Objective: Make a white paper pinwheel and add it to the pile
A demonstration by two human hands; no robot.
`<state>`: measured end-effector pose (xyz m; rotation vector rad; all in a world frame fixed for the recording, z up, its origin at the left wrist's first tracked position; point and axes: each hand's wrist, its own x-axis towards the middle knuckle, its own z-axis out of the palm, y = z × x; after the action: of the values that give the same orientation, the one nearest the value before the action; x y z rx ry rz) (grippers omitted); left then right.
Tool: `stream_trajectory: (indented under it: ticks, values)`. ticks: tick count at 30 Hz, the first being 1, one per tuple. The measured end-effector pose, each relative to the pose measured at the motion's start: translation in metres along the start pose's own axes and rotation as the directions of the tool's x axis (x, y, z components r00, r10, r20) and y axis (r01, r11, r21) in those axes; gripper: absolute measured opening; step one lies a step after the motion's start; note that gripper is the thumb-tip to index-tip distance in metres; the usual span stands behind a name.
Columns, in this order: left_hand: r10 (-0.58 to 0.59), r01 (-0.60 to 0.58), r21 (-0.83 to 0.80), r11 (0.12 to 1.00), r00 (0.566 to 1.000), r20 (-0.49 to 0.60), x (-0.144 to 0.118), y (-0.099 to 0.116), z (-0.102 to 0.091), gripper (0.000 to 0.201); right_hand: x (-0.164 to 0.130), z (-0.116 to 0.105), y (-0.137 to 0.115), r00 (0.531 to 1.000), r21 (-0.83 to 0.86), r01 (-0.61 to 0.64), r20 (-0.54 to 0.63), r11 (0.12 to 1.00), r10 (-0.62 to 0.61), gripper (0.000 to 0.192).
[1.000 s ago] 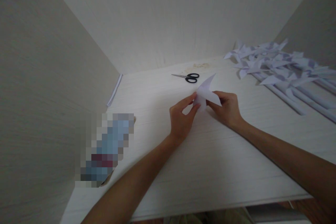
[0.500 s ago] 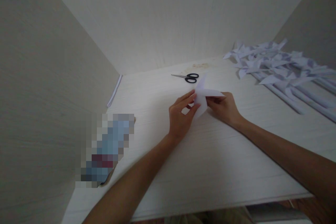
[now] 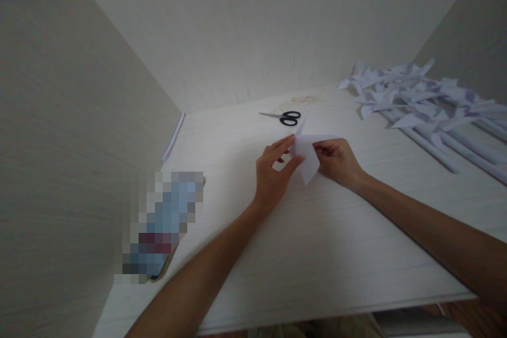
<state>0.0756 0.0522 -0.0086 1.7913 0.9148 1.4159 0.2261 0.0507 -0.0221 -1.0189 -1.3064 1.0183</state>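
Observation:
A white folded paper pinwheel (image 3: 308, 161) is held up over the middle of the table, its pointed blades spreading from the centre. On its left side my left hand (image 3: 273, 171) pinches the paper, with the thumb in front and the fingertips partly behind. My right hand (image 3: 336, 158) is closed at the pinwheel's right side, thumb and fingertips pinching the paper; some of its fingers are hidden. Just beyond the pinwheel lie black-handled scissors (image 3: 288, 118), blades pointing left and slightly parted.
Several white paper pinwheels (image 3: 415, 100) on rolled paper sticks (image 3: 425, 145) are piled at the right. A thin white paper roll (image 3: 174, 134) lies along the left wall. A blurred-out flat object (image 3: 170, 222) rests at the left. Walls stand behind and on both sides.
The pinwheel has turned slightly in my hands: its lower blade now points down more clearly. My right fingers show more at its right edge. The scissors and the pile stay put.

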Motion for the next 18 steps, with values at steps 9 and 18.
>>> stream_trajectory:
  ticks: [9, 18]
  values:
    - [-0.028, 0.029, -0.016, 0.999, 0.999, 0.028, 0.0, 0.004, 0.002, 0.031, -0.003, 0.0, -0.011, 0.994, -0.171, 0.107, 0.03, 0.979, -0.103, 0.011]
    - [-0.063, 0.063, 0.001, 0.998, 0.998, 0.023, 0.0, 0.006, 0.002, 0.029, -0.002, 0.003, -0.008, 0.998, -0.079, 0.058, 0.017, 0.995, -0.056, 0.007]
